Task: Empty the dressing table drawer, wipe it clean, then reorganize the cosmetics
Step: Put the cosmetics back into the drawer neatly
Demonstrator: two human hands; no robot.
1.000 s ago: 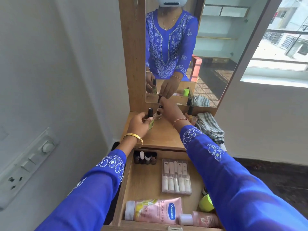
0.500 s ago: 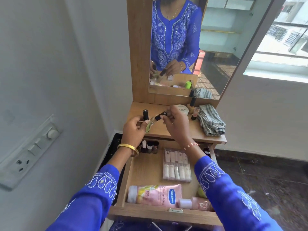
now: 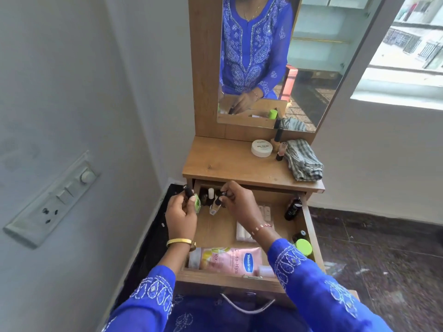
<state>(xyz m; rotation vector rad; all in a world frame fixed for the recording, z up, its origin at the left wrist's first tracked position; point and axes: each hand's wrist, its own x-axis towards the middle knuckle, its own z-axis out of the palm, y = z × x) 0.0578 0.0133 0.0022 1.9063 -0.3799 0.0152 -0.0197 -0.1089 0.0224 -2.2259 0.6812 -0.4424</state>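
Head view: two hands, one bottle [image 3: 214,206] each.

Wall switchboard [image 3: 51,200] at left; bright window [image 3: 405,56] at right.

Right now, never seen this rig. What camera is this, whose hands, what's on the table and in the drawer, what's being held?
No machine here: a person wears one wide-angle camera on the head, looking down at their own hands, and the mirror reflects them. The left hand grips a small green bottle with a dark cap. The right hand pinches the dark cap of a clear bottle over the back of the open drawer. In the drawer lie a pink Vaseline tube, a pack of small white tubes, a green-lidded jar and more little bottles. On the tabletop sit a white round tin and a striped cloth.
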